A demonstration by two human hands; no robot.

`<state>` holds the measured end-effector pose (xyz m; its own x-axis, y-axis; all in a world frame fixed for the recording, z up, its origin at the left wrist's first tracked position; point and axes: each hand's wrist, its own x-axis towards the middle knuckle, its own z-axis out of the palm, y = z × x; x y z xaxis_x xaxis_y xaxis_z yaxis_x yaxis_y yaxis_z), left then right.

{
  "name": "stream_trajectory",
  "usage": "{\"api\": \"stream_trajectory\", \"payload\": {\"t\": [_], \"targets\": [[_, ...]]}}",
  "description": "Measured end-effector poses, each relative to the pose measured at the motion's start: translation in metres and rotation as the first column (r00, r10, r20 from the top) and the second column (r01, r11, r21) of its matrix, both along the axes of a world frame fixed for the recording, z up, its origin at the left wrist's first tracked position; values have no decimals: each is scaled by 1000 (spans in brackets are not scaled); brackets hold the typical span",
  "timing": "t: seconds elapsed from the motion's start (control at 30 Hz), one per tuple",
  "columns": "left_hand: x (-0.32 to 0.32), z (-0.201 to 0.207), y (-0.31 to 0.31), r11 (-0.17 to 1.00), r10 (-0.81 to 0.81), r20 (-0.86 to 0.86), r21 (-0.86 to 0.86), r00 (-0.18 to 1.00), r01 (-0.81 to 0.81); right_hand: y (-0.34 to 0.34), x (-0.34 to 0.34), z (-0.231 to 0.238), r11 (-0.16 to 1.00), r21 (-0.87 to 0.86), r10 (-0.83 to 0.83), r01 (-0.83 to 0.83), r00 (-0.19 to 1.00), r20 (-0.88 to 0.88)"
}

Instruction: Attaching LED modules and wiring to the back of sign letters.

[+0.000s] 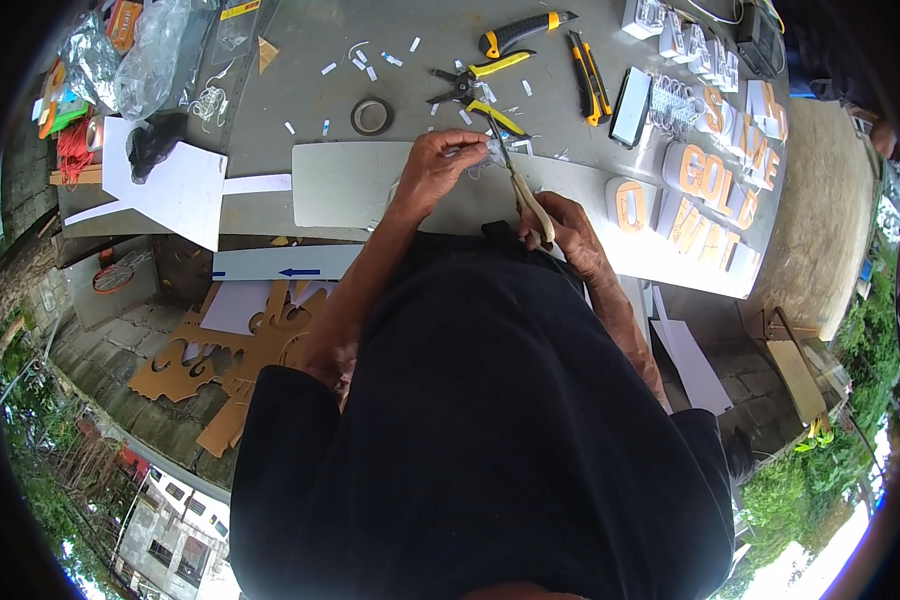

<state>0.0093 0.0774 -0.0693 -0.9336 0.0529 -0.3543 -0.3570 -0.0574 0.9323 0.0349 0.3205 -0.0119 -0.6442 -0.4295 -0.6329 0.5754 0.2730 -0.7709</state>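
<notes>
Over the near edge of the table, my left hand [432, 165] is closed in a pinch on a small whitish piece with thin wire [492, 153]. Its exact kind is too small to make out. My right hand [568, 228] grips a pair of scissors with cream handles [532, 205], their dark blades pointing away from me and meeting the whitish piece at my left fingertips. A pale grey flat panel [340, 185] lies under both hands. Just beyond them are yellow-handled wire strippers [467, 85] and scattered small white strips [372, 73].
Farther out lie a black tape roll [371, 116], yellow-black pliers [510, 38], a utility knife [588, 85] and a phone [630, 107]. Letter-shaped blocks [705, 170] fill the right side. Plastic bags [150, 75] and white sheets [185, 190] sit left; cut-out brown boards [220, 345] lie below.
</notes>
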Motion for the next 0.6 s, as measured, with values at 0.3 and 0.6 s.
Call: {"api": "stream_trajectory", "payload": {"t": [0.3, 0.6], "targets": [[-1, 0, -1, 1000, 16, 10, 1, 1000, -16, -5, 8, -7, 993, -9, -116, 116, 993, -35], [7, -7, -5, 991, 38, -121, -122, 992, -53, 4, -35, -36, 708, 661, 371, 249, 665, -648]]}}
